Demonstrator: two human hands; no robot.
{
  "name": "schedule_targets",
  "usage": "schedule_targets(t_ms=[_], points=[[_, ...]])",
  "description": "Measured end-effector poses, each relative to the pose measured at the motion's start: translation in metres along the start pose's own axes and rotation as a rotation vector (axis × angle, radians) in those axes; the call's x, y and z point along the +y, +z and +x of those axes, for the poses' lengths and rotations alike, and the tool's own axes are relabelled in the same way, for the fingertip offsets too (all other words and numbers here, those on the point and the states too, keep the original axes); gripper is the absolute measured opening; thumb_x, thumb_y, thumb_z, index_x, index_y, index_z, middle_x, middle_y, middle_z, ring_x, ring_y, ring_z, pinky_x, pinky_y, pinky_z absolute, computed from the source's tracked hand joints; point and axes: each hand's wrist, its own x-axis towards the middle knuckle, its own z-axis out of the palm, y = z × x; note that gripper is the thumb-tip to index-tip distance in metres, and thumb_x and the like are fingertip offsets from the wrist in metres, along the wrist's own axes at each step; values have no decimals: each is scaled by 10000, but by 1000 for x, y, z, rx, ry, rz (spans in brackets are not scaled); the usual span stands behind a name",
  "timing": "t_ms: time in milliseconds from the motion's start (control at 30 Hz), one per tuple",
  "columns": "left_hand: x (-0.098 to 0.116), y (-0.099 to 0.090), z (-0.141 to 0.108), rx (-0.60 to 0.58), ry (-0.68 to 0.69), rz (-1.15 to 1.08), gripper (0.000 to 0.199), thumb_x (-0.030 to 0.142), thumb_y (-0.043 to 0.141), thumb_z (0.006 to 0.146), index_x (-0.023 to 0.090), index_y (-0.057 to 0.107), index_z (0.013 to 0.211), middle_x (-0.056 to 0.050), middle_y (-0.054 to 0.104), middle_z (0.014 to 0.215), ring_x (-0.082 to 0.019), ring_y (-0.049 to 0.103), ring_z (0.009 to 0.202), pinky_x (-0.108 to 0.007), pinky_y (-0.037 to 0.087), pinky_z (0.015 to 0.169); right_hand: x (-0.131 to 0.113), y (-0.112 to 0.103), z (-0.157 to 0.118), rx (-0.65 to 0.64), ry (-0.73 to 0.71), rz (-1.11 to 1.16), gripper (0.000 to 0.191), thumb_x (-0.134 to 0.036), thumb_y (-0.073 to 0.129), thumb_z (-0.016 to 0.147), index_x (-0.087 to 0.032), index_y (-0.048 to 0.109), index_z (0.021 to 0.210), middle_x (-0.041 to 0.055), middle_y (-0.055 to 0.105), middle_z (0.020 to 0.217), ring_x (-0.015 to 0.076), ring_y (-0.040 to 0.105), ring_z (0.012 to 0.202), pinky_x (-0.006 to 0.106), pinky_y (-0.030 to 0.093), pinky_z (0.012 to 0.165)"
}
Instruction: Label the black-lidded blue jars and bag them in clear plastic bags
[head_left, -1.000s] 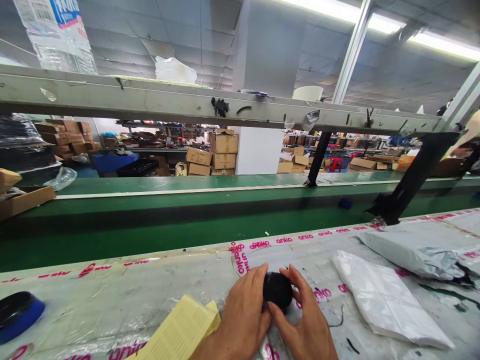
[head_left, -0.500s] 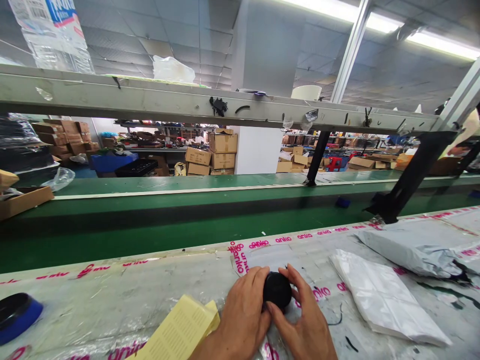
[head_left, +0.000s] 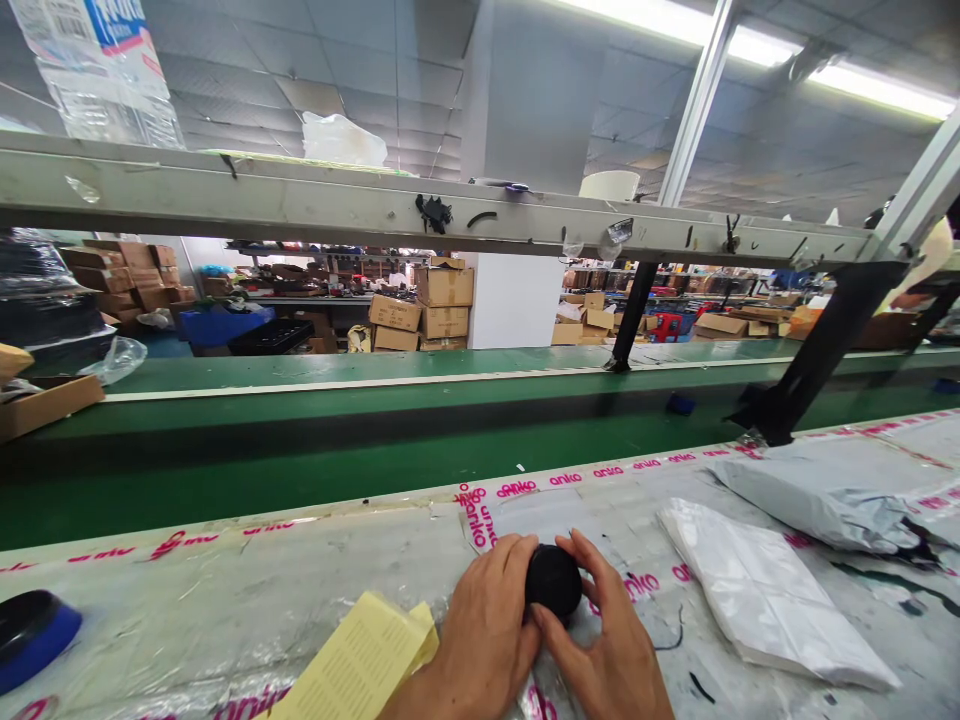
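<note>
At the front edge of the bench, in the head view, we find a black round object (head_left: 553, 583) held between the left hand (head_left: 487, 622) and the right hand (head_left: 600, 640), above the plastic-covered bench (head_left: 225, 600). We judge a slip to be the main risk: the object looks smooth and round, so a loosened hold could let it drop and roll across the film toward the green conveyor belt (head_left: 300, 445). Both hands are clamped on it from either side, fingers pressed to its flanks, with little gap between the hands. We cannot tell whether its underside touches the bench. Relative to the object, a yellow leaflet (head_left: 360, 655) lies to the left, a white plastic bag (head_left: 765, 595) to the right, and a grey mailer bag (head_left: 825, 495) farther right.
</note>
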Motion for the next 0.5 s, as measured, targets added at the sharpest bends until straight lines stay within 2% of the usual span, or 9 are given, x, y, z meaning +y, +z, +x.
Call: schedule_targets(t_ms=[167, 300, 367, 500], points=[[-4, 6, -2, 20, -1, 26, 681, 85, 528, 776, 181, 395, 1437, -147, 499, 1455, -312, 522, 1293, -540, 451, 1097, 5, -2, 1, -25, -23, -11, 630, -383, 648, 874, -246, 396, 1435, 127, 578, 1386, 316, 597, 1234, 536, 533, 1003], [-9, 11, -3, 40, -2, 56, 759, 85, 537, 760, 179, 327, 1483, -158, 475, 1489, -320, 499, 1330, -554, 446, 1107, -1, -2, 2, 62, 25, 1, 644, -439, 692, 827, -229, 451, 1386, 124, 609, 1280, 318, 624, 1147, 510, 559, 944], [-11, 13, -3, 52, 27, 69, 748, 97, 540, 784, 184, 309, 1491, -157, 483, 1484, -317, 502, 1329, -559, 450, 1100, -5, -3, 3, 111, 54, -20, 650, -481, 703, 802, -222, 477, 1355, 118, 613, 1218, 324, 625, 1101, 515, 550, 926], [-11, 14, -3, 71, 68, 94, 657, 106, 535, 828, 185, 356, 1456, -151, 531, 1437, -310, 527, 1296, -562, 461, 1081, -10, -6, 6, 128, 112, -78, 668, -518, 706, 780, -227, 488, 1340, 105, 612, 1154, 327, 620, 1044, 516, 540, 890]])
